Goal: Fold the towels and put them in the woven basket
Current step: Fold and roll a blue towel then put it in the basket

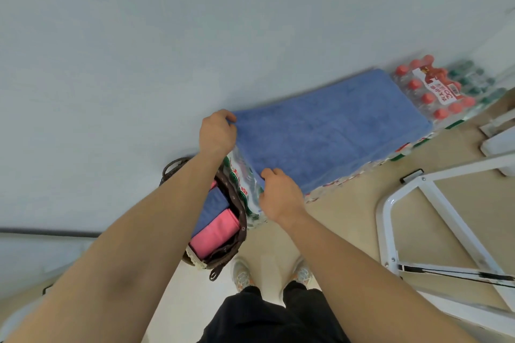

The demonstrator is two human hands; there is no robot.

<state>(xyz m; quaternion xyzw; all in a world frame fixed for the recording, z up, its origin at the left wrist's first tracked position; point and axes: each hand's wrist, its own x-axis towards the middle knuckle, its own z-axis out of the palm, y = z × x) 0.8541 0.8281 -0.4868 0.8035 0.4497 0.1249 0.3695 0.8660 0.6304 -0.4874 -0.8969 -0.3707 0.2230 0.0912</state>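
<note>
A person in black shorts (278, 317) and pale sneakers (242, 277) stands facing the woven basket (223, 256), which sits on the floor just ahead of the feet against a pale wall (167, 36). Inside the basket lie a folded pink towel (216, 235) and, behind it, a folded blue one (210, 207). Just beyond the basket, a blue towel (328, 131) lies spread flat on shrink-wrapped packs of bottles (245, 192). The right hand (281, 195) pinches the towel's near corner beside the basket; the left hand (217, 132) pinches the corner by the wall. Farthest from the basket stand red-capped bottles (429, 89). A white metal frame (418, 220) stands off to one side.
</note>
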